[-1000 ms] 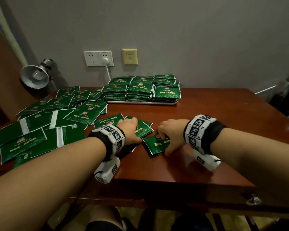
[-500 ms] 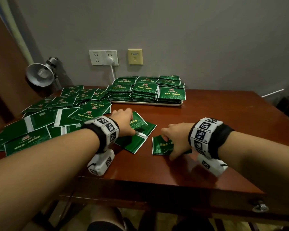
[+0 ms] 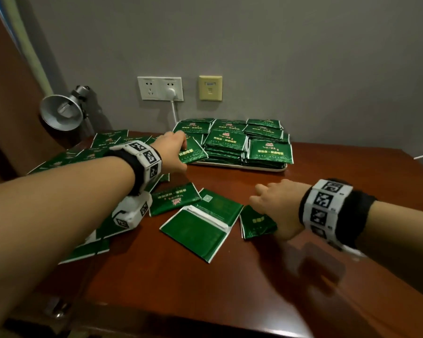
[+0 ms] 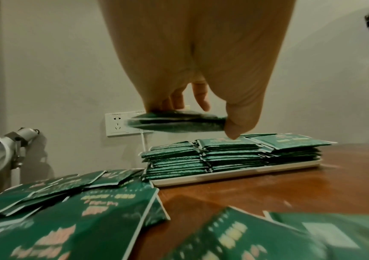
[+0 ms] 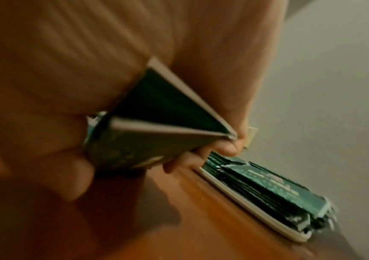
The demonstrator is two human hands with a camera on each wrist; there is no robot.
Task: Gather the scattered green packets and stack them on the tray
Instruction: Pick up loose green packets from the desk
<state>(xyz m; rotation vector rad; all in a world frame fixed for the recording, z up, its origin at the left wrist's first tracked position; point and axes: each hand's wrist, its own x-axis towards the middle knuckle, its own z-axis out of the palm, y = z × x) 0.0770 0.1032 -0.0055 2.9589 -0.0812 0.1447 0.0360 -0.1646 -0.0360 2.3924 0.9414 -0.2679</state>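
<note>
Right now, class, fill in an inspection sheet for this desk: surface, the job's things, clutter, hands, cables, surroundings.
Surface: brown wooden table, glossy.
Job's things: white tray at the back, stacked with green packets; loose packets lie mid-table and heaped at the left.
Clutter: nothing seen beyond the packets.
Hands: left hand holds a packet at the tray's near left corner; right hand grips a folded packet at the table.
Cables: white cord runs down from the wall socket.
Surroundings: grey wall, metal lamp at the left, beige wall plate.
</note>
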